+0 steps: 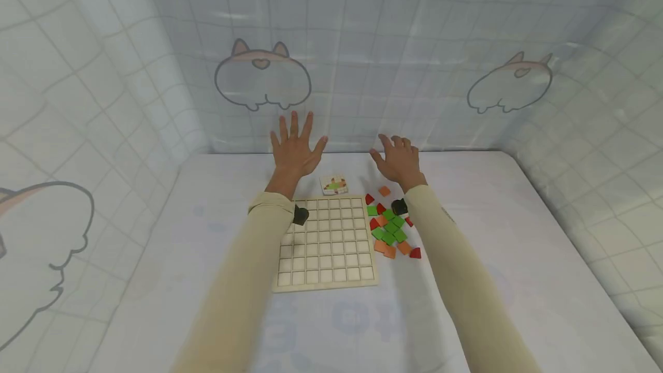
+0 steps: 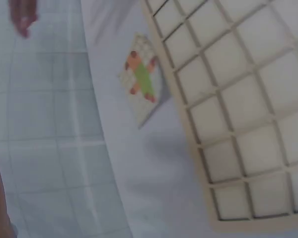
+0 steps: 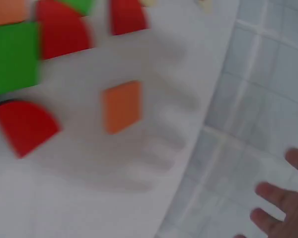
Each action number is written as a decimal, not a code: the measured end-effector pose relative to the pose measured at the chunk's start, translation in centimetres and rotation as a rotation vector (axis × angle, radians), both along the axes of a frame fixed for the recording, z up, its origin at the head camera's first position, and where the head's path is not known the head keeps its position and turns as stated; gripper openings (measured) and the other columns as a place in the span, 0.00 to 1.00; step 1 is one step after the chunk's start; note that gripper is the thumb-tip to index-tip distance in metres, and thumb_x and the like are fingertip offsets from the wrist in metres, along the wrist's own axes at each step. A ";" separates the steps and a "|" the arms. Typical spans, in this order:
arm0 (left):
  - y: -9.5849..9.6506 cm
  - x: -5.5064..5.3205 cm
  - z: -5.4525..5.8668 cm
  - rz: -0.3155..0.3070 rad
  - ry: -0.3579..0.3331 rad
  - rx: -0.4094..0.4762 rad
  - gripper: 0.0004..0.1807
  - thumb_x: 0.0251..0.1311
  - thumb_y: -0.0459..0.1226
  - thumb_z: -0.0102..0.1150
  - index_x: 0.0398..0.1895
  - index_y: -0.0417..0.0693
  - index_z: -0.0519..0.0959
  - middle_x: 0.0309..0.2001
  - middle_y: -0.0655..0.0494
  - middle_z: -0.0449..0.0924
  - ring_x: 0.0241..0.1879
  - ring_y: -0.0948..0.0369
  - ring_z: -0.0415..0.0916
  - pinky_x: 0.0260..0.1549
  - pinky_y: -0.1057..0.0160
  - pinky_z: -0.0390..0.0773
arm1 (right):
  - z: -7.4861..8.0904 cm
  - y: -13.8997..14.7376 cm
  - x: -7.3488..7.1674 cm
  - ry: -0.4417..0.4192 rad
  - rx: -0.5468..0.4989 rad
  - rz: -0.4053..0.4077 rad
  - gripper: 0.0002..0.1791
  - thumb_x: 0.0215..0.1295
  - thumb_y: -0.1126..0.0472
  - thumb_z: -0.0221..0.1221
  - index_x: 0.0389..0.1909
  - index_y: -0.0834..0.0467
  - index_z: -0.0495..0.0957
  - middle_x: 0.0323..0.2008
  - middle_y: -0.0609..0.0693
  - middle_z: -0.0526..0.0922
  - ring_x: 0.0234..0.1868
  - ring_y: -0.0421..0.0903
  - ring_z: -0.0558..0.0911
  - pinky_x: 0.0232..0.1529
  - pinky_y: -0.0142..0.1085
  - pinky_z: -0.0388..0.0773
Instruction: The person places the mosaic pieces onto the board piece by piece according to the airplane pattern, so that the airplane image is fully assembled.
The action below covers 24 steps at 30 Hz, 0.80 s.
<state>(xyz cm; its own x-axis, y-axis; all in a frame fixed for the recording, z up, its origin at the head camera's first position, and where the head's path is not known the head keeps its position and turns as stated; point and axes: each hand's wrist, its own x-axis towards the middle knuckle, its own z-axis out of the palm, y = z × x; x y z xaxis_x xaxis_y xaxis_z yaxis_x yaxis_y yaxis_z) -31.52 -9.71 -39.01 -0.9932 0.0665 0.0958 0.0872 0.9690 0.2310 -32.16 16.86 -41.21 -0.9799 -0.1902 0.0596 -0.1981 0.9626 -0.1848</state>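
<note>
White table (image 1: 507, 212), gridded walls (image 1: 383, 22) (cartoon-printed), board (image 1: 332, 243)

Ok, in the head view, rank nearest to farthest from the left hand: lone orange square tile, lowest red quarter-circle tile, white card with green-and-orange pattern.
1. White patterned card, below right of the left hand.
2. Orange square tile, farther right.
3. Red quarter-circle tile, lower right.

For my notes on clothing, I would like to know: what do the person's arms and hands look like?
The left hand and right hand are bare, without gloves. Long beige sleeves reach close to them; the left cuff shows folds. A small dark object shows beside each sleeve; I cannot tell whether it is attached.
</note>
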 end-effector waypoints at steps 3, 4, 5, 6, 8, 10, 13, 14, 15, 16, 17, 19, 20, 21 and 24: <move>-1.0 0.8 -0.7 -0.031 0.002 0.004 0.41 0.67 0.69 0.18 0.77 0.68 0.26 0.78 0.51 0.22 0.74 0.45 0.18 0.67 0.37 0.29 | -1.3 0.8 1.0 -0.008 -0.035 0.089 0.29 0.74 0.43 0.50 0.68 0.53 0.70 0.64 0.61 0.70 0.67 0.65 0.61 0.61 0.63 0.59; -1.3 1.1 -1.0 -0.045 0.008 0.006 0.41 0.67 0.69 0.19 0.78 0.67 0.27 0.78 0.50 0.24 0.75 0.45 0.20 0.67 0.36 0.31 | -1.8 1.0 1.3 -0.009 -0.040 0.118 0.26 0.73 0.44 0.53 0.65 0.54 0.75 0.61 0.60 0.73 0.66 0.65 0.63 0.60 0.63 0.60; -1.7 1.5 -1.3 -0.059 0.012 0.007 0.41 0.68 0.68 0.20 0.78 0.67 0.28 0.79 0.49 0.26 0.75 0.44 0.21 0.67 0.36 0.33 | -2.4 1.2 1.6 -0.005 -0.040 0.148 0.23 0.72 0.46 0.56 0.61 0.53 0.79 0.58 0.59 0.75 0.64 0.64 0.65 0.58 0.63 0.62; -2.1 1.8 -1.7 -0.077 0.016 0.008 0.41 0.68 0.68 0.21 0.79 0.66 0.30 0.79 0.48 0.27 0.75 0.44 0.22 0.67 0.36 0.34 | -2.9 1.3 2.0 -0.005 -0.039 0.172 0.21 0.70 0.47 0.58 0.58 0.53 0.81 0.55 0.58 0.76 0.62 0.64 0.66 0.57 0.62 0.63; -2.8 2.6 -2.4 -0.116 0.015 0.016 0.41 0.69 0.67 0.23 0.79 0.64 0.32 0.79 0.47 0.31 0.75 0.43 0.25 0.67 0.35 0.36 | -4.0 1.4 2.7 -0.009 -0.044 0.212 0.17 0.69 0.49 0.60 0.53 0.51 0.84 0.51 0.57 0.77 0.58 0.62 0.68 0.55 0.61 0.65; -3.6 3.6 -3.2 -0.157 -0.005 0.046 0.41 0.71 0.65 0.26 0.80 0.63 0.34 0.79 0.45 0.33 0.75 0.41 0.27 0.66 0.33 0.37 | -5.0 1.3 3.4 -0.024 -0.047 0.233 0.16 0.70 0.49 0.58 0.53 0.48 0.85 0.48 0.55 0.76 0.54 0.60 0.69 0.53 0.59 0.65; -4.5 5.4 -4.8 -0.205 -0.085 0.114 0.41 0.71 0.64 0.29 0.80 0.60 0.33 0.78 0.42 0.35 0.74 0.38 0.29 0.65 0.32 0.36 | -5.9 1.0 4.4 -0.047 -0.058 0.250 0.16 0.72 0.49 0.56 0.55 0.47 0.84 0.45 0.53 0.75 0.50 0.57 0.68 0.50 0.56 0.63; -4.9 6.1 -5.3 -0.217 -0.123 0.146 0.42 0.72 0.63 0.30 0.80 0.59 0.33 0.78 0.41 0.35 0.74 0.37 0.29 0.65 0.31 0.35 | -6.2 0.9 4.7 -0.046 -0.053 0.254 0.16 0.72 0.49 0.56 0.55 0.46 0.83 0.44 0.52 0.74 0.49 0.56 0.67 0.49 0.55 0.62; -5.2 6.8 -5.8 -0.224 -0.155 0.172 0.42 0.72 0.63 0.31 0.80 0.58 0.34 0.78 0.40 0.35 0.74 0.36 0.29 0.64 0.30 0.34 | -6.4 0.7 5.0 -0.042 -0.050 0.259 0.16 0.72 0.49 0.57 0.55 0.45 0.83 0.43 0.51 0.74 0.48 0.55 0.67 0.49 0.54 0.62; -5.5 7.4 -6.3 -0.226 -0.190 0.186 0.43 0.71 0.63 0.32 0.80 0.57 0.34 0.78 0.40 0.35 0.74 0.36 0.29 0.64 0.29 0.33 | -6.5 0.6 5.3 -0.036 -0.045 0.262 0.16 0.71 0.48 0.58 0.55 0.45 0.83 0.42 0.50 0.73 0.47 0.55 0.67 0.48 0.54 0.61; -5.8 8.0 -6.9 -0.226 -0.222 0.193 0.43 0.71 0.64 0.33 0.80 0.57 0.34 0.78 0.39 0.35 0.74 0.36 0.29 0.64 0.29 0.32 | -6.6 0.4 5.5 -0.027 -0.038 0.264 0.15 0.70 0.48 0.59 0.53 0.45 0.84 0.41 0.49 0.74 0.46 0.54 0.67 0.46 0.53 0.61; -6.5 9.1 -7.8 -0.226 -0.272 0.188 0.45 0.70 0.65 0.35 0.80 0.56 0.34 0.77 0.38 0.33 0.74 0.36 0.27 0.63 0.29 0.30 | -6.7 0.0 6.0 -0.018 -0.031 0.262 0.12 0.69 0.49 0.61 0.49 0.45 0.85 0.38 0.47 0.74 0.45 0.54 0.67 0.44 0.52 0.60; -6.8 9.6 -8.2 -0.224 -0.289 0.178 0.46 0.69 0.65 0.36 0.80 0.56 0.34 0.77 0.38 0.33 0.74 0.36 0.27 0.63 0.29 0.28 | -6.6 -0.1 6.2 -0.019 -0.036 0.255 0.10 0.69 0.50 0.62 0.47 0.45 0.85 0.36 0.47 0.75 0.44 0.54 0.67 0.43 0.51 0.59; -7.2 10.0 -8.5 -0.222 -0.301 0.164 0.47 0.69 0.65 0.37 0.80 0.55 0.35 0.77 0.38 0.32 0.74 0.36 0.26 0.63 0.29 0.27 | -6.6 -0.3 6.4 -0.022 -0.043 0.246 0.10 0.68 0.50 0.62 0.46 0.46 0.85 0.35 0.46 0.76 0.44 0.54 0.68 0.42 0.51 0.59; -8.0 11.3 -9.4 -0.222 -0.331 0.141 0.51 0.66 0.67 0.42 0.80 0.53 0.35 0.77 0.37 0.29 0.74 0.37 0.23 0.61 0.29 0.24 | -6.3 -0.7 7.0 -0.040 -0.107 0.213 0.10 0.66 0.54 0.65 0.46 0.50 0.84 0.34 0.45 0.80 0.42 0.53 0.70 0.42 0.50 0.60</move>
<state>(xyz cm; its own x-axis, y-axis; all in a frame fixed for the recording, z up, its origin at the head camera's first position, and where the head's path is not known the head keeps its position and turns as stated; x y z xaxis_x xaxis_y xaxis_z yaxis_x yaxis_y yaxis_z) -20.18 -17.76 -48.37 -0.9348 0.2915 -0.2027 0.1891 0.8919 0.4108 -25.21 16.18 -47.47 -0.9204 -0.3875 0.0526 -0.3850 0.8744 -0.2951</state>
